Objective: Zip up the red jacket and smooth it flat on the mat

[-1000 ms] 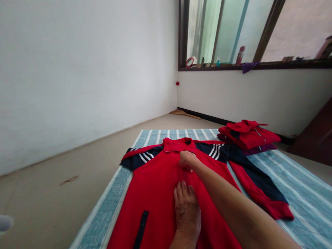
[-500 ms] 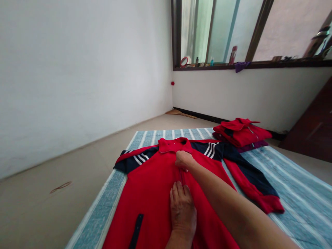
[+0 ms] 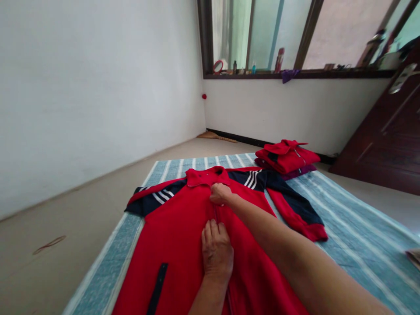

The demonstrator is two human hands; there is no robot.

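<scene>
A red jacket (image 3: 183, 227) with navy shoulders and white stripes lies spread face up on a blue striped mat (image 3: 354, 227). My left hand (image 3: 216, 251) presses flat on the jacket's front, fingers together and stretched along the zip line. Just beyond it my right hand (image 3: 220, 194) is closed in a pinch at the zip, a little below the collar (image 3: 205, 176). What it pinches is too small to make out. The jacket's right sleeve (image 3: 295, 208) lies bent out on the mat.
Folded red garments (image 3: 287, 157) are stacked on the mat's far right corner. A dark wooden door (image 3: 387, 140) stands at the right. White walls meet at a window sill (image 3: 295, 74) holding small bottles. Bare tiled floor (image 3: 65, 227) lies to the left.
My right hand has crept a little further up the zip toward the collar. My left hand stays pressed on the front. The head camera has turned to the right.
</scene>
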